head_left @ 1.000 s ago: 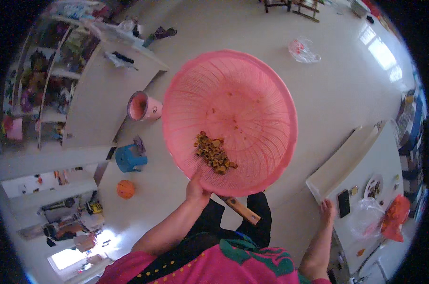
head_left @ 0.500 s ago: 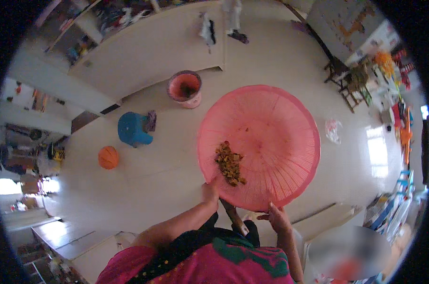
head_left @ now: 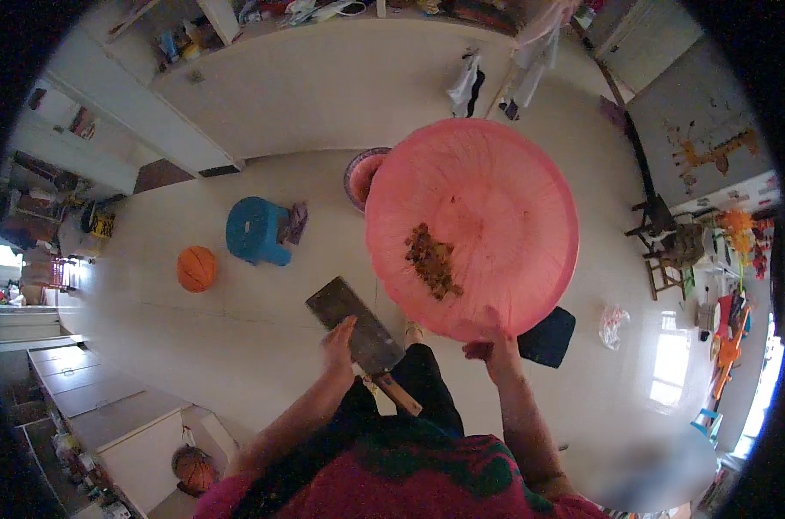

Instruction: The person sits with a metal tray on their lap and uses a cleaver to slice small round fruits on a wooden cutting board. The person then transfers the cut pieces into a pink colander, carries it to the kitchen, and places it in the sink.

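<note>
A wide, round pink plastic basket (head_left: 514,216) is tilted in front of me, with a small heap of brown-green chopped pieces (head_left: 434,264) on its left side. My right hand (head_left: 494,353) grips its near rim. My left hand (head_left: 339,350) is off the basket, fingers stretched out and slightly blurred. It overlaps the edge of a rectangular, dark grey cleaver (head_left: 353,316) with a wooden handle (head_left: 398,394) angled toward my legs. Whether the hand touches the blade, I cannot tell.
Behind the basket stands a partly covered pink bin (head_left: 358,177). A blue stool (head_left: 256,229) and an orange basketball (head_left: 197,269) are on the floor at left. A dark flat square (head_left: 548,337) and a clear plastic bag (head_left: 613,327) lie at right. Small wooden chairs (head_left: 661,246) stand farther off.
My left hand has let go of the basket and moved left. The basket has shifted up and away in view, now partly covering the bin. The cleaver and dark square have come into sight.
</note>
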`<state>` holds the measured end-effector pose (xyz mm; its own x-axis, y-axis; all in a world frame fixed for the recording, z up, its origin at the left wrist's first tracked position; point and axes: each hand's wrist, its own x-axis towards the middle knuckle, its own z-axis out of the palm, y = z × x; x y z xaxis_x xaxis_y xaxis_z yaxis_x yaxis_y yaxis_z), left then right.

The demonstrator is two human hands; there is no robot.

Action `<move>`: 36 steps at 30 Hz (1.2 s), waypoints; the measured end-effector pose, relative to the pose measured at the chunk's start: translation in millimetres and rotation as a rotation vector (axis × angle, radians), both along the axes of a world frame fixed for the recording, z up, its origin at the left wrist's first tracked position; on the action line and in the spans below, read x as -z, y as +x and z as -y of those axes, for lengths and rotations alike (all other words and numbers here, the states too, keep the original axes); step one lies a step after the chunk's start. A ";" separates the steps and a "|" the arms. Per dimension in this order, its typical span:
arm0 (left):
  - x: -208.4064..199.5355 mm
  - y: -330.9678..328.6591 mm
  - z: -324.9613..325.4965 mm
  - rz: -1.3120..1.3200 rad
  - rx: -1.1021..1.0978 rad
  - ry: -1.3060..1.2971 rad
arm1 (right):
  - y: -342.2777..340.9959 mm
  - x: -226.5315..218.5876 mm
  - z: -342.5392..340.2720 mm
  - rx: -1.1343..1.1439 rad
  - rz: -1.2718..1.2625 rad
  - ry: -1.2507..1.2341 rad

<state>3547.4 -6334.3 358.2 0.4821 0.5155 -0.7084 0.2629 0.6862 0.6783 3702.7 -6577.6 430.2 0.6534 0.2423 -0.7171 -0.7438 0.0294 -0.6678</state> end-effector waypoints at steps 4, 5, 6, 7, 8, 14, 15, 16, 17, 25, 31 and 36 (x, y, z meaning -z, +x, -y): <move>10.5 -13.8 -11.0 -0.041 -0.162 -0.031 | 84.3 26.6 -42.9 -0.066 0.176 -0.024; 10.1 -15.5 -9.9 -0.060 -0.179 -0.045 | 105.2 38.9 -57.6 -0.097 0.212 -0.049; 16.4 -17.8 -6.0 -0.074 -0.211 0.011 | 125.2 54.8 -71.8 -0.126 0.248 -0.076; 25.3 -21.5 0.6 -0.089 -0.245 0.064 | 143.6 71.2 -85.4 -0.159 0.285 -0.103; 33.3 -16.9 0.2 -0.097 -0.270 0.122 | 162.9 86.8 -102.4 -0.173 0.314 -0.134; 106.1 -22.0 5.9 -0.297 -0.341 -0.089 | 234.0 183.3 -182.2 -0.182 0.606 -0.375; 115.6 -24.5 7.6 -0.295 -0.359 -0.092 | 238.4 196.1 -192.5 -0.221 0.674 -0.447; 125.3 -27.4 8.9 -0.288 -0.376 -0.093 | 242.5 208.1 -202.0 -0.264 0.746 -0.513; 134.1 -34.5 11.7 -0.267 -0.384 -0.070 | 244.6 219.1 -209.0 -0.221 0.762 -0.467; 193.6 -64.9 15.7 -0.206 -0.312 -0.150 | 259.1 293.1 -232.1 -0.147 1.037 -0.401; 212.7 -71.4 20.8 -0.266 -0.283 -0.295 | 254.6 301.7 -231.9 -0.101 0.932 0.071; 217.9 -73.1 19.9 -0.257 -0.269 -0.269 | 248.2 326.8 -234.0 -0.063 0.752 0.081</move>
